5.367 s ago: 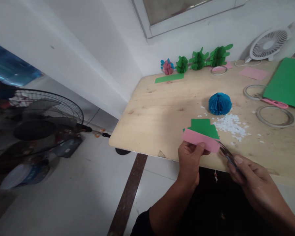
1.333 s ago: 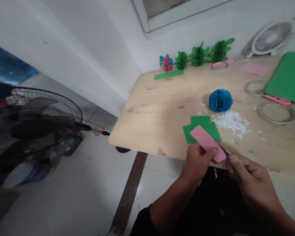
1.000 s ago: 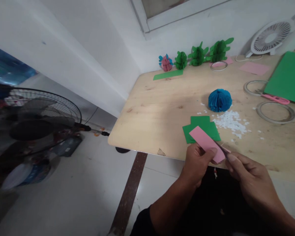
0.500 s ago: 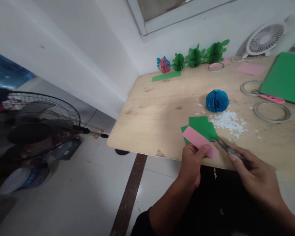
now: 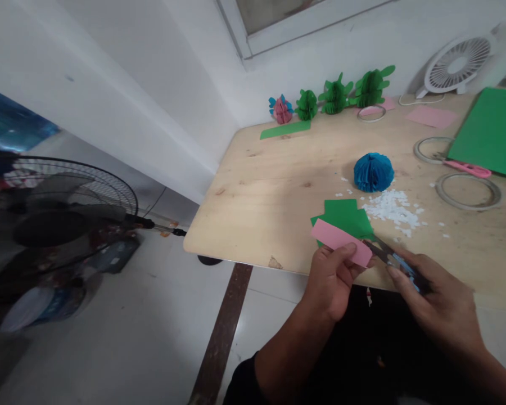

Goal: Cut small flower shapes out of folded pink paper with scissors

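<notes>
**Pink strip [image 5: 336,238] in my left, blades parted at its right end**

Left hand [image 5: 335,278]: thumb on top, fingers beneath, a narrow pinch on the strip's near edge, towards its right end. The rest juts leftward past my thumb, over the green paper pieces [image 5: 341,211] lying just beyond the grip.

Right hand [image 5: 442,295]: wrapped round the handles of the scissors [image 5: 383,256], blades apart and aimed left at the strip. Tips close to its upper edge; cannot tell whether they touch it.

Step in hand, as I judge it: trimming the strip, around its right corner. Another snip would call for a steady pinch, the edge fed squarely between the blades, and my left fingertips well back, since they show close beneath the cutting line.

Beyond my right hand: white scraps [image 5: 392,207] scattered, then a blue pleated paper ball [image 5: 373,172] behind them.
</notes>
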`<state>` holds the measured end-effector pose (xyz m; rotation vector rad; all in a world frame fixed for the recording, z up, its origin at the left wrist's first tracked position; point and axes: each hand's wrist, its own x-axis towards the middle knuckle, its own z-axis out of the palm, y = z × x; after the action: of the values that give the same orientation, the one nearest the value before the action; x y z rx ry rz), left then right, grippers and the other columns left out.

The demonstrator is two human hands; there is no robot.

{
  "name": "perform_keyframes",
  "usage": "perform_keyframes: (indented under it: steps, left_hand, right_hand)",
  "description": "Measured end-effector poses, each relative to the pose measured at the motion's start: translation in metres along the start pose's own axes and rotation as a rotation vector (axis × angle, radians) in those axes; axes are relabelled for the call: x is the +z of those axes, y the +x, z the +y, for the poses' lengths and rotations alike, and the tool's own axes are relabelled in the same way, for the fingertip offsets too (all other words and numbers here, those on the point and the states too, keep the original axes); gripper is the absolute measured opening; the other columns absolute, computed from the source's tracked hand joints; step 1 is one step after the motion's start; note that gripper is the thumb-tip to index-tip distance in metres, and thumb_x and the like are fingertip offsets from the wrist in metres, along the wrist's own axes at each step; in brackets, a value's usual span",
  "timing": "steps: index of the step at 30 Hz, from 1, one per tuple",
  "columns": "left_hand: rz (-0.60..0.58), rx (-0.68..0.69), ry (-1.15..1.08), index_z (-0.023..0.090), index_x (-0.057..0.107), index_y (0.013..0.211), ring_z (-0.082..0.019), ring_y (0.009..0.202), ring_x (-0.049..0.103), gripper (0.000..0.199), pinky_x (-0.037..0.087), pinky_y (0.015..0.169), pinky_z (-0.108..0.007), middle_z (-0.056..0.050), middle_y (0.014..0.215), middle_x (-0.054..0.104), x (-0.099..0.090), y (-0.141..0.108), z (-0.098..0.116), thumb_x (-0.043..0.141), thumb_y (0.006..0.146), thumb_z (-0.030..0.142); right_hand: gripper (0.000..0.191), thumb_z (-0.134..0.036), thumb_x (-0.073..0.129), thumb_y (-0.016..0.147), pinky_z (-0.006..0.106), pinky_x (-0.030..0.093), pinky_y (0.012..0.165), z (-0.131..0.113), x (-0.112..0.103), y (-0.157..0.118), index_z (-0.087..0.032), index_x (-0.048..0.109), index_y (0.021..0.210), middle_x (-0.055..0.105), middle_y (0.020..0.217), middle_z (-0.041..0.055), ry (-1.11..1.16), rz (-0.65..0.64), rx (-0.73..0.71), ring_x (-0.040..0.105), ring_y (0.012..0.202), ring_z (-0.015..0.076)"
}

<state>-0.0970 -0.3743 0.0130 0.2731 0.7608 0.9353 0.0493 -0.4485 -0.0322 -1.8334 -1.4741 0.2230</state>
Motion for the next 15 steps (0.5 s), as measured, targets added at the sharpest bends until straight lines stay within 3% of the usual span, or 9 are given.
perform_keyframes:
  steps: [6, 15]
  left_hand:
    - [0.002, -0.033, -0.006, 0.010, 0.073, 0.083, -0.019, 0.086, 0.070, 0.024, 0.056, 0.074, -0.027, -0.009, 0.093, 0.075, 0.0006, -0.0041, 0.0018, 0.084, 0.064, 0.021]
    - [0.050, -0.101, -0.094, 0.011, 0.072, 0.085, -0.018, 0.088, 0.071, 0.018, 0.056, 0.082, -0.029, -0.011, 0.094, 0.075, -0.0009, -0.0057, 0.0002, 0.078, 0.070, 0.017]
  right_hand:
    - [0.034, -0.044, 0.051, 0.098, 0.035, 0.053, 0.064, 0.0027, -0.0030, 0.0033, -0.020, 0.069, 0.114, 0.075, 0.091, 0.0087, -0.108, 0.031, -0.122, 0.071, 0.074, 0.0247]
    - [0.034, -0.041, 0.051, 0.098, 0.031, 0.049, 0.059, 0.0032, -0.0038, 0.0052, -0.022, 0.067, 0.121, 0.068, 0.077, 0.0034, -0.149, 0.038, -0.166, 0.065, 0.063, 0.0195]
